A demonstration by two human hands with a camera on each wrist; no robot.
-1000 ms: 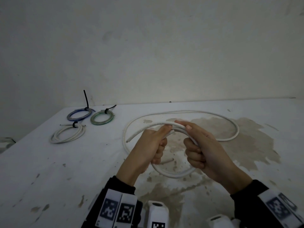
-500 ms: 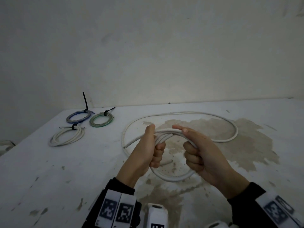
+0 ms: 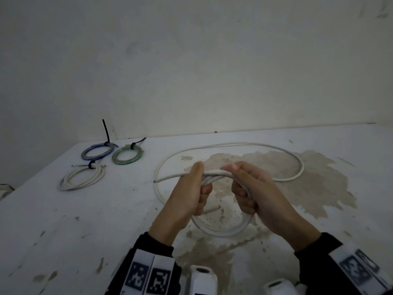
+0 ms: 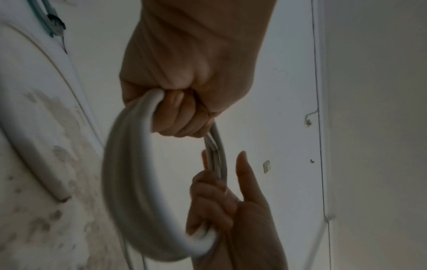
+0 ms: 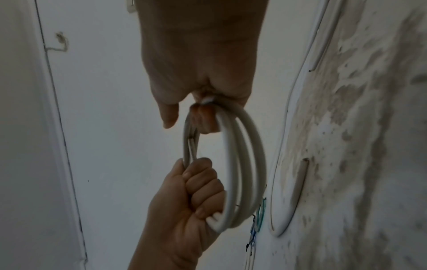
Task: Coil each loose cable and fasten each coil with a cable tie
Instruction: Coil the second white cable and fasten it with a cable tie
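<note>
A thick white cable (image 3: 223, 229) is wound into a small coil of a few turns, held upright above the table. My left hand (image 3: 191, 192) grips the coil's left side in a fist, its fingers (image 4: 177, 117) curled round the strands. My right hand (image 3: 248, 188) grips the right side, thumb on top. The coil (image 5: 240, 164) hangs between both fists. The rest of the cable (image 3: 293, 177) lies in a wide loose loop on the table behind my hands. One cut end (image 3: 157, 180) sticks out to the left.
Three tied coils lie at the back left: a blue one (image 3: 96, 153), a green one (image 3: 127, 157) and a white one (image 3: 83, 179), each with a black cable tie. The white table (image 3: 85, 231) is stained brown in the middle. A wall stands behind.
My hands have drawn closer together on the coil. The left thumb has risen over the strands and the free end at the left now sits lower and nearer the hand.
</note>
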